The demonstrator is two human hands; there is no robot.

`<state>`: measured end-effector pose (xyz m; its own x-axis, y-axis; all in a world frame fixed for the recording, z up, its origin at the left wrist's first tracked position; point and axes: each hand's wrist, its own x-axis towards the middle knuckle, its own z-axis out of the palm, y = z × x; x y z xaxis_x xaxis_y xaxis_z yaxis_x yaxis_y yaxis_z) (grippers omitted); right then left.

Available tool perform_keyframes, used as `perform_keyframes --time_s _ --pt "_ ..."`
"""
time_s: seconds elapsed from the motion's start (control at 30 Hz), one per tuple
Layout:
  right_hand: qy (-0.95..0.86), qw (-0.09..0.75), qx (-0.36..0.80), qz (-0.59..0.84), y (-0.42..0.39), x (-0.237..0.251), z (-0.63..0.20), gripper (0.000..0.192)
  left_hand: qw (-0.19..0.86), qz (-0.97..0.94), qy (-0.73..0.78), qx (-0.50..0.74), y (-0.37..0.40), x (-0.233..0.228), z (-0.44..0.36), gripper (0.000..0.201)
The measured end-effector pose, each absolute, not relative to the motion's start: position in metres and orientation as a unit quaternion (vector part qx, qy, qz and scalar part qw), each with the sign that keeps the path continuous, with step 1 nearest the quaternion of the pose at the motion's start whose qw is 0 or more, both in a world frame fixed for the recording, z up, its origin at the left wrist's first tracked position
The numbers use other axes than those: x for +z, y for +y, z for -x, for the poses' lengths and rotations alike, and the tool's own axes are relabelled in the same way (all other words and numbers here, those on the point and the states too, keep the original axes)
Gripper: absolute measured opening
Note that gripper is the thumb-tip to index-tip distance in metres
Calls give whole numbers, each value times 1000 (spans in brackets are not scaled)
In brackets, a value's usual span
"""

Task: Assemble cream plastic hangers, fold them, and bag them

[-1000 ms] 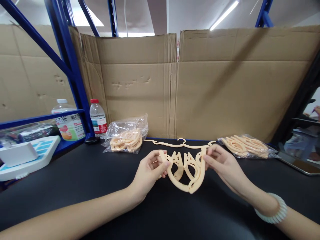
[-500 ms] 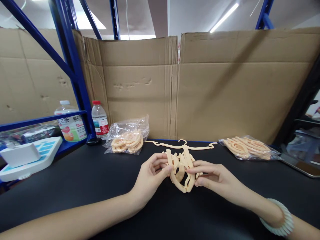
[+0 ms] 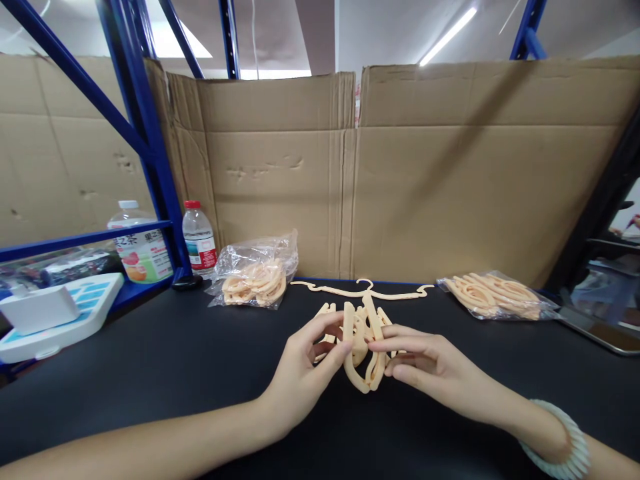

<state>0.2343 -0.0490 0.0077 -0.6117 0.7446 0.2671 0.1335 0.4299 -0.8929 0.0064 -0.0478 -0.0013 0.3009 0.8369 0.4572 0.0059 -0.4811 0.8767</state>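
Note:
A cream folding clothes hanger (image 3: 349,323) is held upright in front of me, its two arms folded close into a narrow V with the joined end low. My left hand (image 3: 300,373) pinches the left arm between thumb and fingers. On the other side, my right hand (image 3: 425,360) grips the right arm with its fingers. Just behind the hanger lie more cream hanger parts (image 3: 326,327), partly covered by my hands and the hanger, so their number is unclear. An unfolded cream hanger (image 3: 340,291) lies farther back, hook away from me.
A clear bag of folded hangers (image 3: 255,283) stands back left, and another bagged lot (image 3: 493,295) lies back right. A red-capped bottle (image 3: 199,240) stands by the blue frame (image 3: 165,173). Cardboard (image 3: 450,187) walls the black table's (image 3: 150,360) back edge. A flat device (image 3: 600,330) lies far right.
The hanger's two arms have come closer together, narrowing the V. My left hand has moved slightly right, uncovering hanger parts behind it. Both hands keep their hold.

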Motion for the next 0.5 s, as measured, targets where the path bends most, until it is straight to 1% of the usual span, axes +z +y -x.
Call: perform_keyframes --time_s 0.17,0.33,0.5 --pt "-768 344 469 266 -48 7 -234 30 429 -675 317 510 -42 -2 -6 29" --pt "-789 348 424 278 -46 8 -235 26 438 -652 331 522 -39 -3 -5 33" --pt "-823 311 363 307 -49 10 -237 25 427 -660 345 513 -41 -4 -5 29"
